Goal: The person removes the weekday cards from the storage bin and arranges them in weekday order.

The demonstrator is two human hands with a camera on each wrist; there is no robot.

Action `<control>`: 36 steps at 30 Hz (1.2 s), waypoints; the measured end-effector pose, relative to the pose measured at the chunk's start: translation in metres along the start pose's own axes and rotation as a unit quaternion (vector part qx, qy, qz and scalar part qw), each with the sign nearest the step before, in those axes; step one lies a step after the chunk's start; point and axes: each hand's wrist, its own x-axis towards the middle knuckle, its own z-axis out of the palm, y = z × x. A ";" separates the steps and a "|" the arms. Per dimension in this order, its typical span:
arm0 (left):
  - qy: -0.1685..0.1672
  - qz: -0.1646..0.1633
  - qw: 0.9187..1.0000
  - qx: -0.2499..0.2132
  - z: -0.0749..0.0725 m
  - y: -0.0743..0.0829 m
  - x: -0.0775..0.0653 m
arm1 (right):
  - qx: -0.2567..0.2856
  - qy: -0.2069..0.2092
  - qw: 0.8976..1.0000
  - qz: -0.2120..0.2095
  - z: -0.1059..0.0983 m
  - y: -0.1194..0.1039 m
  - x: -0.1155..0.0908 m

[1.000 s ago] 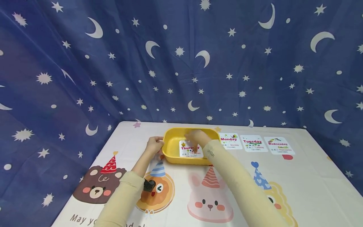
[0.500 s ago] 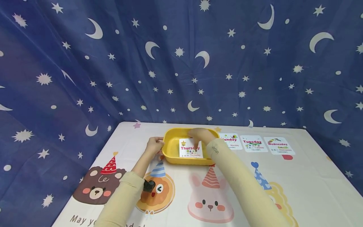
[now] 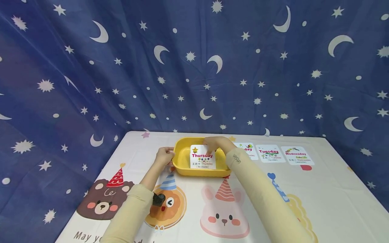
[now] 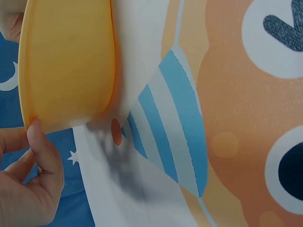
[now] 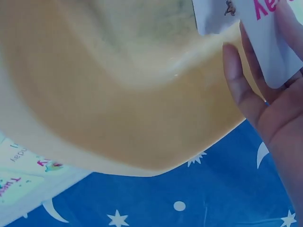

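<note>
A shallow yellow plastic basin (image 3: 200, 173) stands at the back middle of the table. My left hand (image 3: 164, 157) pinches its left rim; in the left wrist view, the thumb of that hand (image 4: 40, 182) presses the outer wall. Over the basin, my right hand (image 3: 216, 144) grips a white Thursday card (image 3: 196, 162) between thumb and fingers, its printed face towards me. From the right wrist view, the held card (image 5: 270, 56) tilts across the palm, and another card (image 5: 213, 19) shows partly behind it, lower in the basin.
To the right of the basin, Monday (image 3: 250, 148), Tuesday (image 3: 270, 158) and Wednesday (image 3: 296, 160) cards lie in a row, Monday partly covered by my right arm. A white tablecloth (image 3: 334, 202) with cartoon animals covers the table. Behind it hangs a blue starry curtain (image 3: 194, 91).
My right hand has lifted slightly and shifted to the right, bringing the Thursday card up and more upright. My left hand stays at the basin's rim.
</note>
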 end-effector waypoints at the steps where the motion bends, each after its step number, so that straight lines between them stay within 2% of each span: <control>1: 0.000 -0.001 1.000 -0.001 0.000 0.000 0.000 | 0.003 -0.005 1.000 -0.001 0.000 0.001 -0.001; 9: 0.001 0.001 1.000 0.000 0.000 -0.001 0.003 | 0.034 -0.016 0.999 -0.021 -0.006 0.002 -0.013; 19: -0.002 0.004 1.000 0.006 -0.002 -0.001 0.000 | 0.060 0.010 0.997 -0.036 -0.003 0.006 -0.019; 29: -0.007 0.009 1.000 0.001 -0.001 -0.002 -0.001 | 0.039 0.073 0.991 -0.100 -0.008 0.003 -0.037; 36: -0.022 0.012 1.000 0.013 -0.003 -0.005 0.004 | 0.055 0.141 0.974 -0.166 -0.015 0.008 -0.052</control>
